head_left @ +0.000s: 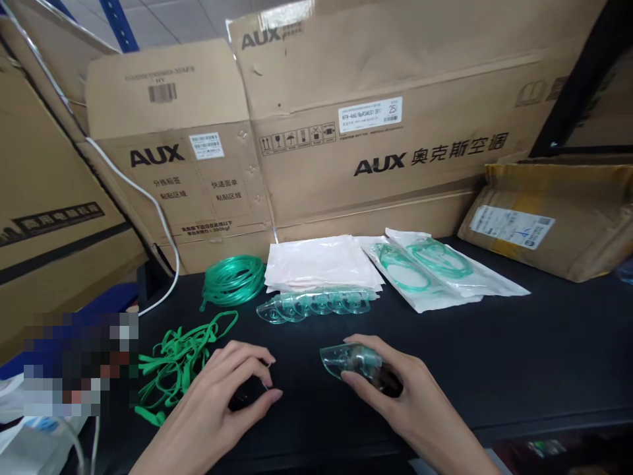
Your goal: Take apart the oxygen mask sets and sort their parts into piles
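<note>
My right hand [395, 386] is closed around a clear green-tinted mask [346, 359] just above the black table [519, 356], thumb below and fingers over it. My left hand [232, 389] hovers to its left with the fingers curled loosely; nothing shows between them. A heap of green elastic straps [175, 363] lies just left of that hand. Behind both hands, a row of several nested clear masks [316, 303] lies on the table, with a coil of green tubing [233, 280] to its left.
A stack of flat empty plastic bags [319, 262] and two sealed bags holding green tubing [425, 267] lie at the back. AUX cardboard cartons [376, 119] wall the rear and left. A taped cardboard parcel [548, 218] sits at the right. A white cable [163, 224] hangs at the left.
</note>
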Action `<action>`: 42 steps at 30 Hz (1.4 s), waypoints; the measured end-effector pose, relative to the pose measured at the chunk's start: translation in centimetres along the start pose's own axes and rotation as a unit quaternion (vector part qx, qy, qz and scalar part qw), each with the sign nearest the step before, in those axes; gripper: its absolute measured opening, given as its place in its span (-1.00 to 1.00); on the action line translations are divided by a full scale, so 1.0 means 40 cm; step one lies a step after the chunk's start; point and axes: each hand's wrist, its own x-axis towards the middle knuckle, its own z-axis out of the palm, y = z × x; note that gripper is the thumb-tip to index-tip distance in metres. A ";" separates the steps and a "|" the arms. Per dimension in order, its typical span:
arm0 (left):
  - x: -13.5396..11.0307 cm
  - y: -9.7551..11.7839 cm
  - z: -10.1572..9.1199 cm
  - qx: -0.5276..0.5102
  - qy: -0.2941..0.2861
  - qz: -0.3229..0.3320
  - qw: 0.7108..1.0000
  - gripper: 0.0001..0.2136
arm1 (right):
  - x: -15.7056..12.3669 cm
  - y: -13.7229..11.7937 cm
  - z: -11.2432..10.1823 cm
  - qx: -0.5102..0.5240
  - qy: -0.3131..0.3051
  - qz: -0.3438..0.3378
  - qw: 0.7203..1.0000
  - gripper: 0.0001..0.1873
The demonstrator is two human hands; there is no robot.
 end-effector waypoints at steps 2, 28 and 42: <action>-0.021 -0.021 0.004 0.022 0.000 -0.001 1.000 -0.91 | 0.002 0.001 -0.001 -0.001 -0.009 0.002 1.000 -0.57; 0.281 0.094 0.031 0.029 0.042 0.086 0.995 -0.72 | 0.241 -0.073 -0.254 -0.144 0.023 -0.169 0.975 -0.69; 0.373 0.083 0.085 0.037 0.003 0.095 0.995 -0.76 | 0.227 0.037 -0.246 -0.226 -0.019 -0.131 0.965 -0.58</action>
